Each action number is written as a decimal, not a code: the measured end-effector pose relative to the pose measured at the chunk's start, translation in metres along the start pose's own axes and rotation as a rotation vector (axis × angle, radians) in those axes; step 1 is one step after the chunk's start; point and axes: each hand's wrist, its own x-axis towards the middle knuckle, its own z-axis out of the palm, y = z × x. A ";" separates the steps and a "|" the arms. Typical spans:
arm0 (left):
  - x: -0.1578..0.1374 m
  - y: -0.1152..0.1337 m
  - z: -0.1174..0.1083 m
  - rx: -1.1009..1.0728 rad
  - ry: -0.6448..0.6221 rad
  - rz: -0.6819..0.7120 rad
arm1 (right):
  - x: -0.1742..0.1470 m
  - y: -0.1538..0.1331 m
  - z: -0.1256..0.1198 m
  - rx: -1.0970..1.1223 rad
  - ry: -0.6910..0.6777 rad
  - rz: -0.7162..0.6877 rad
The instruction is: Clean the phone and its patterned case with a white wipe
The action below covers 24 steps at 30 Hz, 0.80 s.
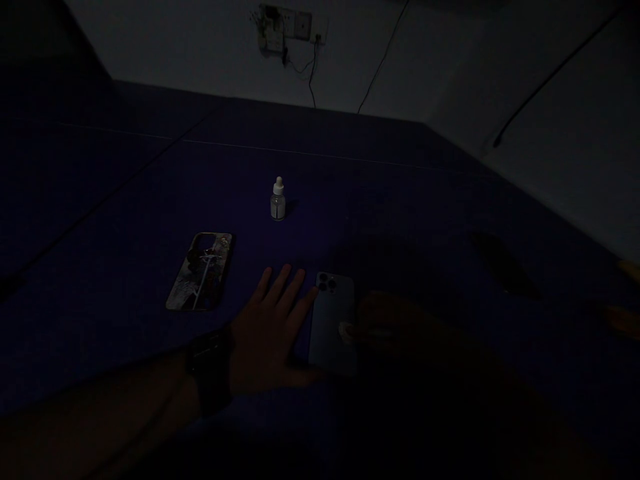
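A phone (333,327) lies back up on the dark blue surface, its camera lenses toward the far end. My left hand (270,333), with a dark watch on the wrist, is spread flat. Its index finger and thumb touch the phone's left edge. Deep shadow covers most of my right hand (380,320) at the phone's right side. Its fingers appear closed on a small white wad (345,332) pressed against the phone's back; the material is too dark to tell. A patterned phone case (201,272) lies to the left.
A dropper bottle (278,200) with a white top stands beyond the phone. A dark flat object (505,265) lies at the right, with blurred yellowish things (623,320) at the edge. Sockets with plugs and cables (293,27) are on the back wall.
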 end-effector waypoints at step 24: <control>0.001 -0.001 -0.001 0.006 -0.001 0.020 | 0.018 0.017 -0.002 -0.078 0.274 0.120</control>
